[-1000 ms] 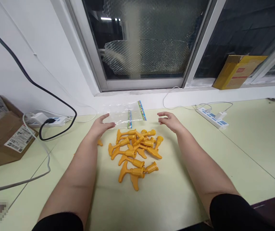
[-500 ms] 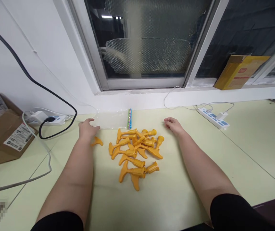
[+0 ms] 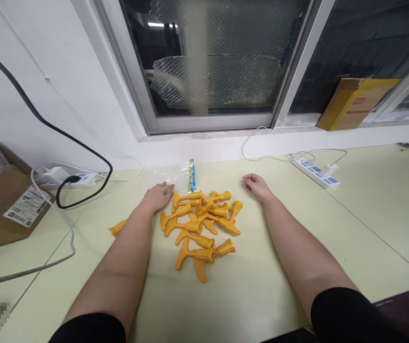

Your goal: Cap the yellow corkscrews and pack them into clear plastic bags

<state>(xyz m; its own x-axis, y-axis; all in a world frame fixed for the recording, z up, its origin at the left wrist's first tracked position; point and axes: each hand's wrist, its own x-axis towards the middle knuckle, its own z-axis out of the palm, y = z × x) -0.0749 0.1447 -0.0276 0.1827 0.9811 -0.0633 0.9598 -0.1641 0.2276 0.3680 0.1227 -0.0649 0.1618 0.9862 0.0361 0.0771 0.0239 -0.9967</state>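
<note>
Several yellow-orange plastic pieces with T-shaped handles and ribbed sleeves (image 3: 204, 241) lie in a loose pile on the pale green table (image 3: 247, 295). Behind the pile is a clear plastic bag (image 3: 170, 172) with a colourful printed strip at its right end. My left hand (image 3: 158, 196) rests with fingers spread at the bag's near edge, just left of the pile. Another yellow piece (image 3: 118, 228) lies partly hidden behind my left forearm. To the right of the pile, my right hand (image 3: 256, 186) hovers or rests with fingers curled together; whether anything is between them is too small to tell.
An opened cardboard box (image 3: 15, 205) stands at the far left, beside a white power strip (image 3: 86, 179) with a black cable. Another power strip (image 3: 315, 172) lies at the right, near the wall. A yellow-taped carton (image 3: 356, 105) leans against the window.
My left hand has moved right, from the bag's left end to its near edge. The bag looks more crumpled. My right hand has hardly moved. More of the separate yellow piece shows left of my forearm.
</note>
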